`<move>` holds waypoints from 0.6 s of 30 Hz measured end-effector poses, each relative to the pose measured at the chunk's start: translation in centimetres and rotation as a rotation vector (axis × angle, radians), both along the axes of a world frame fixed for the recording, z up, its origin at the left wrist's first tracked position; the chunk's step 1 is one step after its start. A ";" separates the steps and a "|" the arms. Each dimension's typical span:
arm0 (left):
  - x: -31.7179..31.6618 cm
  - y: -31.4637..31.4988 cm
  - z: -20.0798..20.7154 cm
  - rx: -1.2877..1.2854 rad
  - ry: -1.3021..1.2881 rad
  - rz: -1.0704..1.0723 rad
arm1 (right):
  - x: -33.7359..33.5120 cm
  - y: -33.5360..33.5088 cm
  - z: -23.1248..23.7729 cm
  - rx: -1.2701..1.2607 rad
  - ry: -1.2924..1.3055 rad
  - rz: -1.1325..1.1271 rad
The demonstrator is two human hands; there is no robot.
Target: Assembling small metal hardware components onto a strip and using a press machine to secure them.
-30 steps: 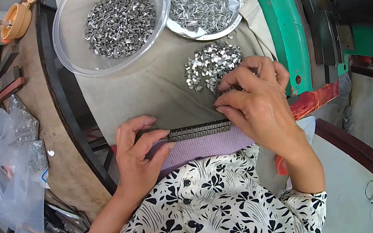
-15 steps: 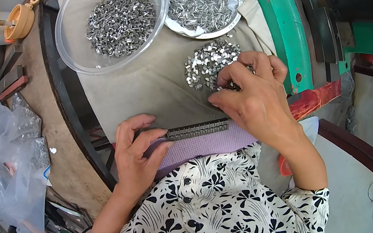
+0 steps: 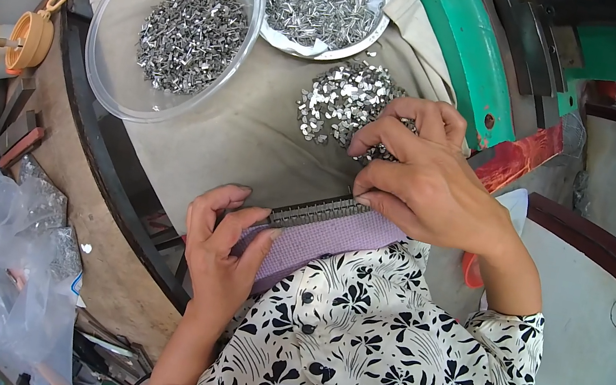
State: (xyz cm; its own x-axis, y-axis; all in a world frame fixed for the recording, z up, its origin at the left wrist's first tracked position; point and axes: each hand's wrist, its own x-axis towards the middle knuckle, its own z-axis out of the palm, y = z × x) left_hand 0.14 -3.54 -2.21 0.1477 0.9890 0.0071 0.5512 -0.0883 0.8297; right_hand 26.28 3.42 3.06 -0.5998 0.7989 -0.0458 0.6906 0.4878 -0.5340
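A dark slotted metal bar (image 3: 312, 213) with a row of small metal pieces set along it lies slanted across the work surface's near edge, on a purple cloth (image 3: 321, 236). My left hand (image 3: 224, 239) grips the bar's left end between thumb and fingers. My right hand (image 3: 429, 185) is closed in a pinch at the bar's right end; what its fingertips hold is too small or hidden. Just beyond it is a loose heap of small, flat, shiny metal pieces (image 3: 345, 100), partly covered by the fingers.
At the back left, a clear plastic tub (image 3: 108, 87) holds short metal pieces. Beside it a lined metal bowl (image 3: 381, 34) contains thin metal slivers. Green machinery (image 3: 465, 47) borders the right. An orange cup-like object (image 3: 31, 41) and plastic bags (image 3: 7, 263) are at left.
My right hand has come from the heap toward me, its thumb and fingertip now at the bar's right end. My left hand stays on the bar's left end.
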 end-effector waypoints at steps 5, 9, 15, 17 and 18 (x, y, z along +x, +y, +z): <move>0.0 0.0 -0.1 0.015 0.013 -0.006 | -0.7 0.1 -0.1 0.023 -0.037 0.012; -0.1 0.1 0.0 0.012 0.020 -0.017 | -1.1 0.1 -0.2 0.020 -0.023 0.027; -0.8 0.2 0.6 -0.018 0.079 -0.042 | -0.6 0.4 -0.1 0.080 0.009 -0.052; -1.3 0.2 1.0 -0.044 0.091 -0.008 | -0.1 0.2 -0.6 0.095 -0.007 -0.074; -1.5 0.1 1.1 -0.044 0.091 -0.009 | -0.1 0.0 -0.9 0.098 0.007 -0.082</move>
